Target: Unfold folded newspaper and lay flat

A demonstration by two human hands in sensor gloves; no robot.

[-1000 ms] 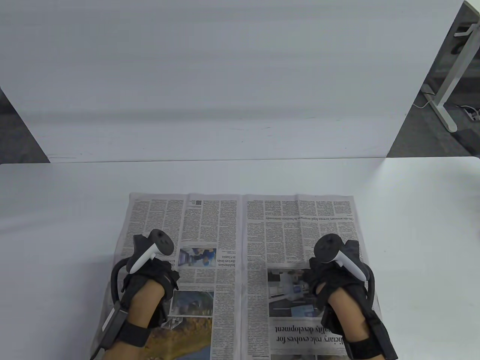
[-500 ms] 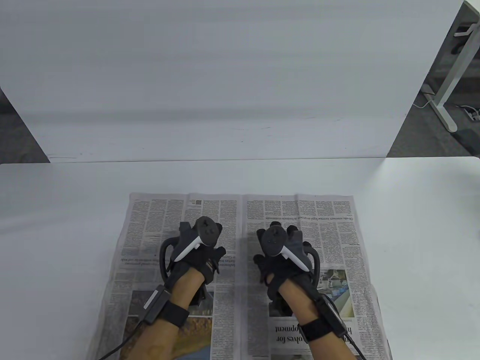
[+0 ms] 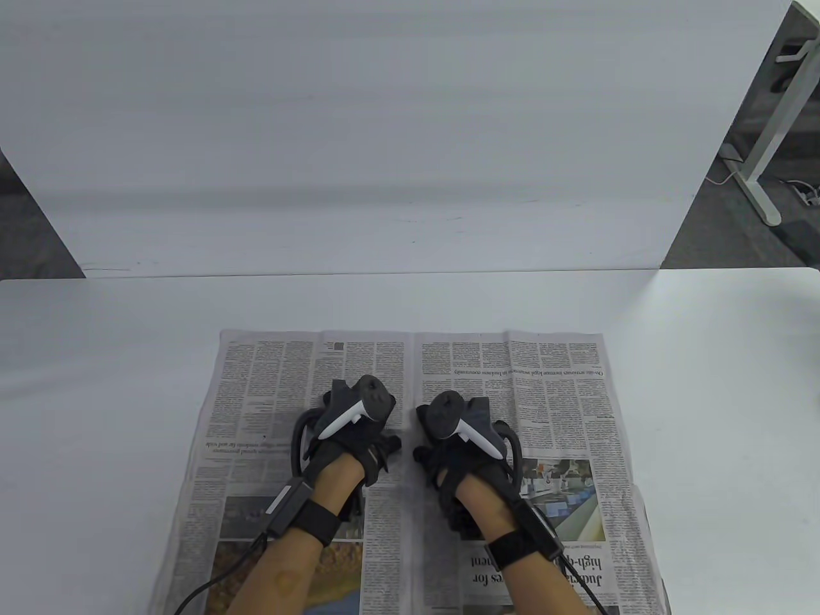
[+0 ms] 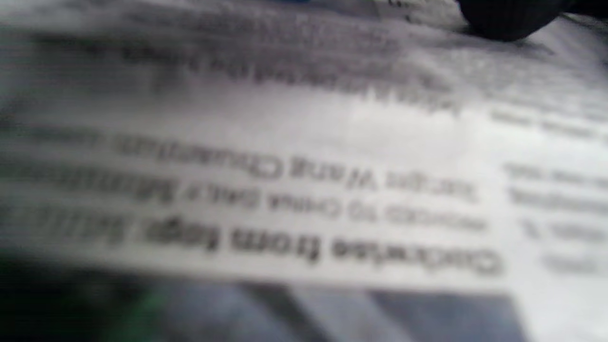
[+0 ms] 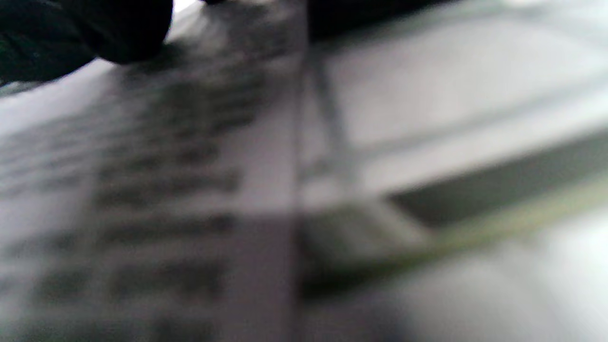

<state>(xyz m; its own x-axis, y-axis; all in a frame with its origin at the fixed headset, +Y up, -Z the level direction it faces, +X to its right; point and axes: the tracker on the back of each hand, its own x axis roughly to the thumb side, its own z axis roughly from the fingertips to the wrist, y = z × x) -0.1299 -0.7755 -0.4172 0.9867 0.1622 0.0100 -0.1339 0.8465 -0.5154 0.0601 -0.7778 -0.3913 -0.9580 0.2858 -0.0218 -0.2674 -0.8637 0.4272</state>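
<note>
The newspaper (image 3: pixel 410 474) lies opened out on the white worktop (image 3: pixel 96 384), its far edge straight and square to the view, its near edge running out of the table view. The left hand (image 3: pixel 355 435) and right hand (image 3: pixel 458 442) rest palm-down on it just either side of the centre fold, close together. I cannot tell how the fingers lie: trackers cover them, and both wrist views are blurred print. Bare worktop stretches left, right and beyond the paper. A white panel (image 3: pixel 384 128) stands behind.
</note>
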